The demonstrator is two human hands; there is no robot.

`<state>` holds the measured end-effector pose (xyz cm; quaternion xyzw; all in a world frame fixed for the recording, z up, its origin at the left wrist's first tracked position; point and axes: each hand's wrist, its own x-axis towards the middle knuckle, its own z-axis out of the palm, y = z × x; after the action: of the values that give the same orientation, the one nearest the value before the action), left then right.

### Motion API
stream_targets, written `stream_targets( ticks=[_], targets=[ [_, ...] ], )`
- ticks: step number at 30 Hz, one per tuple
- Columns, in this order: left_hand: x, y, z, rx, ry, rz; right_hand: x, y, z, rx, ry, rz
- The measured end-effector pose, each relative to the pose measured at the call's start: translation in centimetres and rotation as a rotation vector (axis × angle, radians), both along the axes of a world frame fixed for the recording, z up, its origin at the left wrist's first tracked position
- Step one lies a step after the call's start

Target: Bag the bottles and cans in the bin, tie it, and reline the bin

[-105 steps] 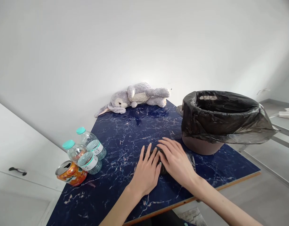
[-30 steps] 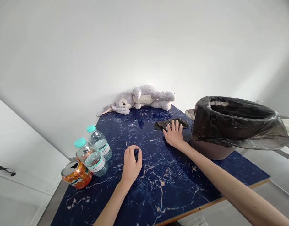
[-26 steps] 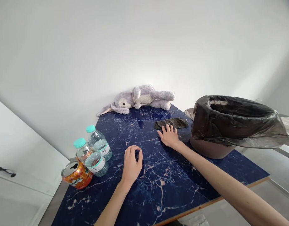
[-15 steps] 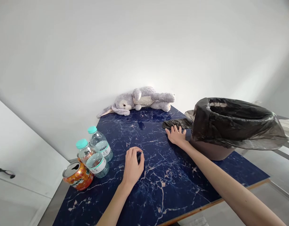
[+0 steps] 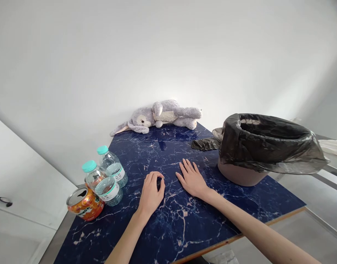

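My left hand (image 5: 151,193) rests on the blue marbled tabletop (image 5: 146,234), fingers loosely curled and the thumb rounded toward them, with a gap between where the dark surface shows. Nothing is seen in it. My right hand (image 5: 192,179) lies flat beside it, palm down, fingers spread and holding nothing. Left of my left hand stand a clear water bottle (image 5: 109,190) with a turquoise cap, another such bottle (image 5: 115,170) just behind, and an orange soda can (image 5: 87,205). A flattened strip of black plastic (image 5: 204,144) lies beyond my right hand.
On the table's right stands a brownish bin (image 5: 240,174), with a black bin liner (image 5: 240,146) folded over its rim. A grey plush rabbit (image 5: 165,114) lies on its side along the wall at the back. White cabinet doors (image 5: 17,183) are at the left.
My right hand has come off the black plastic strip and moved left and nearer to me, onto the bare tabletop. My left hand stays in about the same place. The view has shifted slightly.
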<state>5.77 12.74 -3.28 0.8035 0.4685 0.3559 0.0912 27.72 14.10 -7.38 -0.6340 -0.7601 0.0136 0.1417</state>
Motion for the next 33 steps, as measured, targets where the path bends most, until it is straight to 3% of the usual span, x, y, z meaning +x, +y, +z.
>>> stream_targets(
  ticks=[13, 33],
  targets=[
    [0.3, -0.9, 0.8, 0.006, 0.079, -0.109, 0.6, 0.0, 0.7, -0.002, 0.028, 0.026],
    [0.2, -0.3, 1.4, 0.041, 0.127, -0.026, 0.0, -0.4, 1.2, 0.019, 0.055, 0.051]
  ],
)
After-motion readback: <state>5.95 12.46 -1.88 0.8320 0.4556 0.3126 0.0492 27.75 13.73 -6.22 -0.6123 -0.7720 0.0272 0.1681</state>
